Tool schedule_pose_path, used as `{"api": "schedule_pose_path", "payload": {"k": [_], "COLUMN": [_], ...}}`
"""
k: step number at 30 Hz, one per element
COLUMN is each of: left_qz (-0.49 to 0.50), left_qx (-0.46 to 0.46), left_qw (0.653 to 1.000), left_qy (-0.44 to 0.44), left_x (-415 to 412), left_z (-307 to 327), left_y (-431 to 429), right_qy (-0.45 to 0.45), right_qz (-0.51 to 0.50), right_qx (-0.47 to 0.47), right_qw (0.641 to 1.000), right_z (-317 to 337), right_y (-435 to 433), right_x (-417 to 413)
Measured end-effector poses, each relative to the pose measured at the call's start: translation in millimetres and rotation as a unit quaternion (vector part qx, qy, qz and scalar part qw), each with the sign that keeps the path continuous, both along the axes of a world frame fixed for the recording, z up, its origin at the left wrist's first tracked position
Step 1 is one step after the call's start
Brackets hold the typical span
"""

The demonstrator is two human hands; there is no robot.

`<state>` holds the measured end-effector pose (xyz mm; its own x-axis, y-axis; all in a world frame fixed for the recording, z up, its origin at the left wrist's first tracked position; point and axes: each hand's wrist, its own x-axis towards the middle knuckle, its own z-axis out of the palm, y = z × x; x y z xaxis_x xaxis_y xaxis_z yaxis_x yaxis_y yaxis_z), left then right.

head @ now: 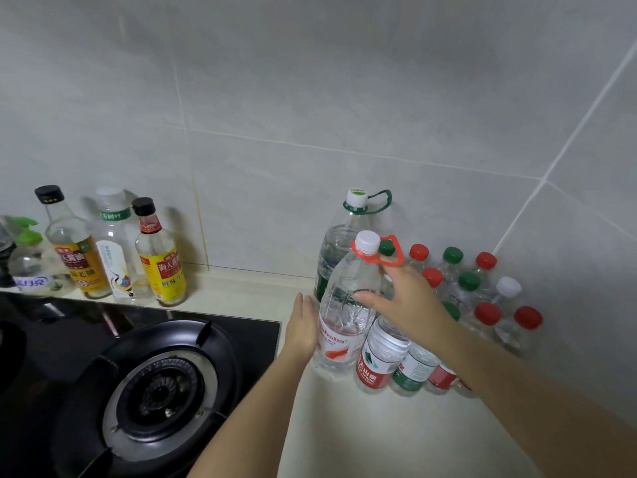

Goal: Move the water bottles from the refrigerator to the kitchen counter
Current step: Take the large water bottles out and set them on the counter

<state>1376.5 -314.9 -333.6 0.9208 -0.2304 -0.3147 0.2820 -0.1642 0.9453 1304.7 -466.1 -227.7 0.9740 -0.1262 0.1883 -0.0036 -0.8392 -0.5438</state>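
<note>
A large clear water bottle (344, 315) with a white cap, a red carry ring and a red-and-white label stands on the cream kitchen counter (362, 429). My left hand (303, 326) lies flat against its left side, fingers straight. My right hand (406, 298) reaches over its shoulder, with fingertips at the red ring and thumb on the neck. Behind it stands a taller bottle (339, 243) with a green handle. To the right, several small water bottles (482, 305) with red, green and white caps crowd the corner.
A black gas hob (144, 381) with a round burner fills the left. Sauce and oil bottles (158, 257) and a spray bottle (24, 263) line the tiled wall (310, 98) behind it. The counter runs on in front of the water bottles.
</note>
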Motion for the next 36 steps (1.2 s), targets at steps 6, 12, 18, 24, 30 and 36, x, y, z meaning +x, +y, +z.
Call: {"api": "schedule_pose_path", "payload": {"k": [6,12,18,24,30,36], "left_qz": [-0.105,-0.123,-0.019,0.108,0.218,0.358], "left_qx": [0.168,0.434,0.582,0.633,0.672,0.666], "left_qw": [0.969,0.840,0.745,0.718,0.682,0.646], "left_qy": [-0.149,-0.301,-0.325,-0.268,-0.188,-0.103], "left_x": [-38,-106,-211,-321,-436,-573], "left_z": [23,68,95,111,121,128], "left_y": [48,104,167,231,299,357], "right_qy": [0.059,0.084,0.096,0.030,-0.048,-0.118], "right_qz": [-0.044,-0.034,0.070,0.238,0.372,0.505], "right_qx": [-0.160,-0.241,-0.265,-0.269,-0.275,-0.257], "right_qw": [0.984,0.966,0.957,0.933,0.885,0.815], "right_z": [6,13,14,20,35,52], "right_y": [13,32,82,173,271,377], "right_x": [-33,-71,-115,-164,-220,-303]}}
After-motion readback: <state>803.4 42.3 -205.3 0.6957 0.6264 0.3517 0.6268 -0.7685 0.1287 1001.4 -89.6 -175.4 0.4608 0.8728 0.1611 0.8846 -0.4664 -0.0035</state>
